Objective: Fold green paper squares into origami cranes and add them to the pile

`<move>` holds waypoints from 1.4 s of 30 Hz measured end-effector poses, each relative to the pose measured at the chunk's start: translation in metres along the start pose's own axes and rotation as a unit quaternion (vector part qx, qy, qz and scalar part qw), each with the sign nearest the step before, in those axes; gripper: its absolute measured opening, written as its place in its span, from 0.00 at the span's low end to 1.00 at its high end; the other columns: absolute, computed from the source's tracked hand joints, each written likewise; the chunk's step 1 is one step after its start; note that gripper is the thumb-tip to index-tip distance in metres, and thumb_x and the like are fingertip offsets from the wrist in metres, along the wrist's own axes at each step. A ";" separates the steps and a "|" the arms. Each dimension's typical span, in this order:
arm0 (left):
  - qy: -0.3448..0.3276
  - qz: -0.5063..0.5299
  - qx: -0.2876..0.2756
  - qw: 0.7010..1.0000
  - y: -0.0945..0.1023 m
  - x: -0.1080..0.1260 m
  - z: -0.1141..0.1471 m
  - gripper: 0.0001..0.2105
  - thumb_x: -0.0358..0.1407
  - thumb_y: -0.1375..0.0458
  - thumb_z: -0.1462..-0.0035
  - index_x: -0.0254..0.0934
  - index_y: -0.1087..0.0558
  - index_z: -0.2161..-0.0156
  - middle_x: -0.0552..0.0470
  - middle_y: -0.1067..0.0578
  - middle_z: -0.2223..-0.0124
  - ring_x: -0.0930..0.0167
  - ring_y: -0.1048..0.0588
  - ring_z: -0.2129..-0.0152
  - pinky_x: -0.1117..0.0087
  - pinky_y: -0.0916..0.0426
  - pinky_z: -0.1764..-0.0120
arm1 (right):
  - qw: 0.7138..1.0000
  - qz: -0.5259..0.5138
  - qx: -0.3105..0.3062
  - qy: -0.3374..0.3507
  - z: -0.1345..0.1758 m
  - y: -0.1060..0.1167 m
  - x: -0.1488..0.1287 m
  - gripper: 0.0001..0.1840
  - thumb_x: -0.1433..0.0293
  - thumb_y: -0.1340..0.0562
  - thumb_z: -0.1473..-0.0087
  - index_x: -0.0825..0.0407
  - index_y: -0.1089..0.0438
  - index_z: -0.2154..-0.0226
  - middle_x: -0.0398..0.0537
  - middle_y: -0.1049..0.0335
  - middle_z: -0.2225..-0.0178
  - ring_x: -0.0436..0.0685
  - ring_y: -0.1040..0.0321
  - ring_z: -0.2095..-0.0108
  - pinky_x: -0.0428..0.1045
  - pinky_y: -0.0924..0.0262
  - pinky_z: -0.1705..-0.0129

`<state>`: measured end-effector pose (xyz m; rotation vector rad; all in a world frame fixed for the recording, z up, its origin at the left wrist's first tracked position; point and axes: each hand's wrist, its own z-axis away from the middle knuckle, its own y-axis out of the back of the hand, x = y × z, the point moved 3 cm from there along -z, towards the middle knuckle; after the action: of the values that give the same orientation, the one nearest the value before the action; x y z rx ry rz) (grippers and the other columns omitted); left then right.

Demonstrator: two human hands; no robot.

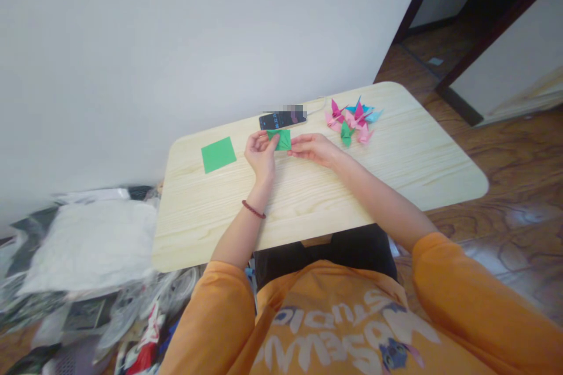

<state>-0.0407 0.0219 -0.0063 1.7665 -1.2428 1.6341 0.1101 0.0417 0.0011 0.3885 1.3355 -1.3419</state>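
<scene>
A small folded piece of green paper (284,140) with crease lines is held up between both hands over the table. My left hand (260,155) grips its left side, thumb across the front. At the paper's right edge, the fingers of my right hand (314,147) are pinched together on it. Flat on the table to the left lies a square green sheet (219,155). Several folded paper cranes (354,120) in pink, magenta, blue and green sit in a cluster to the right of my hands.
Behind my hands a phone (281,119) with a lit screen lies on the pale wooden table (440,170), a white cable (320,106) beside it. A white wall rises along the far edge. Bags and a white cushion (97,240) are piled on the floor at left.
</scene>
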 end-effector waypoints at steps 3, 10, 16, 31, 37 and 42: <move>0.003 0.007 0.004 1.000 0.002 -0.002 -0.003 0.17 0.34 0.29 0.60 0.38 0.31 0.65 0.56 0.24 0.71 0.74 0.22 0.71 0.73 0.29 0.64 | 1.000 -0.007 0.004 0.001 -0.001 0.002 0.001 0.07 0.80 0.30 0.57 0.57 0.27 0.73 0.49 0.23 0.74 0.52 0.24 0.71 0.47 0.28 0.61; 0.008 0.011 -0.003 1.000 -0.004 0.003 0.003 0.17 0.33 0.29 0.61 0.38 0.31 0.66 0.57 0.23 0.72 0.75 0.23 0.74 0.74 0.28 0.66 | 0.999 0.016 0.036 -0.002 -0.001 -0.002 0.002 0.10 0.79 0.28 0.61 0.56 0.28 0.77 0.46 0.26 0.78 0.50 0.27 0.75 0.45 0.30 0.66; 0.016 0.005 -0.002 1.000 -0.004 -0.002 0.002 0.18 0.36 0.29 0.61 0.39 0.32 0.66 0.57 0.23 0.72 0.75 0.23 0.75 0.73 0.28 0.67 | 0.999 0.027 0.035 0.003 -0.002 -0.002 0.001 0.12 0.83 0.30 0.65 0.55 0.30 0.78 0.42 0.28 0.80 0.49 0.29 0.76 0.46 0.31 0.65; 0.033 0.003 -0.042 0.999 -0.012 0.000 0.011 0.17 0.35 0.29 0.61 0.38 0.31 0.65 0.55 0.23 0.71 0.74 0.23 0.74 0.73 0.28 0.66 | 0.994 0.052 0.069 0.060 -0.007 -0.004 0.003 0.10 0.68 0.31 0.60 0.52 0.33 0.78 0.40 0.32 0.80 0.49 0.36 0.76 0.45 0.41 0.73; 0.020 0.009 -0.022 1.000 -0.011 -0.003 0.012 0.18 0.36 0.30 0.59 0.39 0.32 0.65 0.56 0.23 0.71 0.74 0.23 0.73 0.72 0.28 0.65 | 0.996 0.041 0.060 0.046 -0.004 -0.009 0.002 0.08 0.73 0.35 0.62 0.51 0.36 0.77 0.38 0.33 0.80 0.49 0.36 0.78 0.45 0.39 0.73; 0.018 0.032 0.031 0.999 -0.004 -0.010 0.005 0.19 0.35 0.30 0.61 0.39 0.33 0.64 0.60 0.26 0.73 0.77 0.25 0.76 0.74 0.29 0.67 | 0.998 0.049 0.018 0.030 0.000 -0.015 0.003 0.08 0.74 0.37 0.62 0.51 0.38 0.81 0.39 0.34 0.83 0.48 0.36 0.80 0.44 0.41 0.75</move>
<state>-0.0332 0.0229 -0.0154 1.7424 -1.2576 1.7515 0.0965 0.0359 0.0052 0.5162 1.3248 -1.2830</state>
